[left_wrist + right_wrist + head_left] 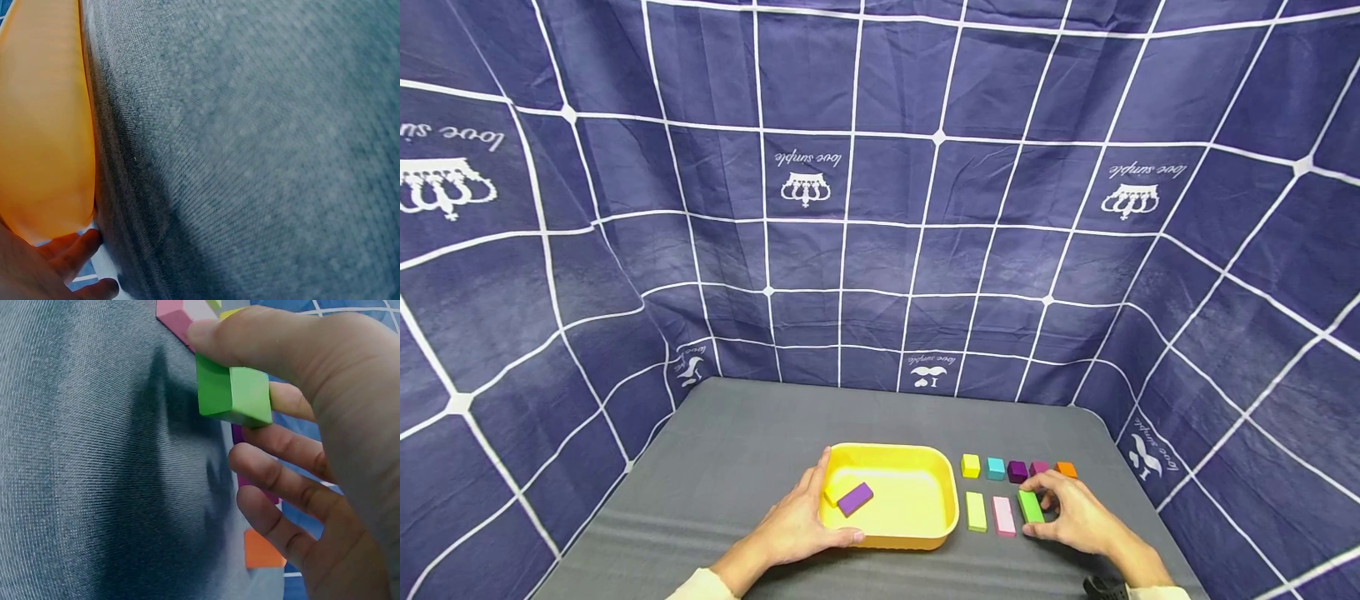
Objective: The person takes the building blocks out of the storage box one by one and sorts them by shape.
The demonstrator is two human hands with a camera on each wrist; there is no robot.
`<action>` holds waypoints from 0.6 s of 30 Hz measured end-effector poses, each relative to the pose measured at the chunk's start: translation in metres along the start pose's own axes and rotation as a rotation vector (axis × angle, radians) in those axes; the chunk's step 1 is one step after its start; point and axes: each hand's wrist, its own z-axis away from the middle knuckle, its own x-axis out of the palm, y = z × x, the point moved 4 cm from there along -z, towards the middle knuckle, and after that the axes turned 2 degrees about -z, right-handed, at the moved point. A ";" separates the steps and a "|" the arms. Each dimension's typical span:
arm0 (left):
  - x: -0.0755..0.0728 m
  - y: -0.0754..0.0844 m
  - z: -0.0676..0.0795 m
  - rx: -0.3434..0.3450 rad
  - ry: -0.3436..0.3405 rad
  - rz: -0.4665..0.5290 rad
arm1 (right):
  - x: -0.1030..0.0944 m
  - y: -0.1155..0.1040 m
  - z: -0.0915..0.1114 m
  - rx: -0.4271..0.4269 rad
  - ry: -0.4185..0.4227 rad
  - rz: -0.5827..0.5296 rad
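Note:
My left hand (797,518) holds the left end of a yellow plastic bin (917,540), its thumb along the front wall and its fingers along the left side. Inside the bin lie a purple block (855,499) and a yellow block (831,497). In the left wrist view, fingertips (81,250) show by the bin's outer wall (47,125). Over on the right, my right hand (1078,514) pinches a green rectangular block (1031,507) between thumb and fingers; the right wrist view shows the block (250,397) from its end. Whether it touches the table is unclear.
Beside the green block lie a pink block (1003,516) and a lime block (976,512). Behind runs a row of cubes: yellow (970,466), light blue (996,468), dark purple (1017,472), magenta (1039,468) and orange (1066,471). Blue patterned cloth (895,250) surrounds the grey table (752,442).

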 end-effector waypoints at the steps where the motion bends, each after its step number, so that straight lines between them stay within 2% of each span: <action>1: 0.000 0.000 0.000 -0.002 -0.001 0.000 | 0.001 0.001 0.000 0.001 0.000 0.002; 7: 0.000 -0.001 -0.001 -0.007 -0.007 0.001 | 0.005 0.002 0.003 0.012 -0.012 0.025; 13: 0.000 -0.002 0.000 -0.007 -0.008 0.000 | 0.009 0.004 0.003 0.076 -0.057 0.049; 18: 0.000 -0.002 0.000 -0.004 -0.005 -0.006 | 0.010 0.000 0.002 0.070 -0.045 0.072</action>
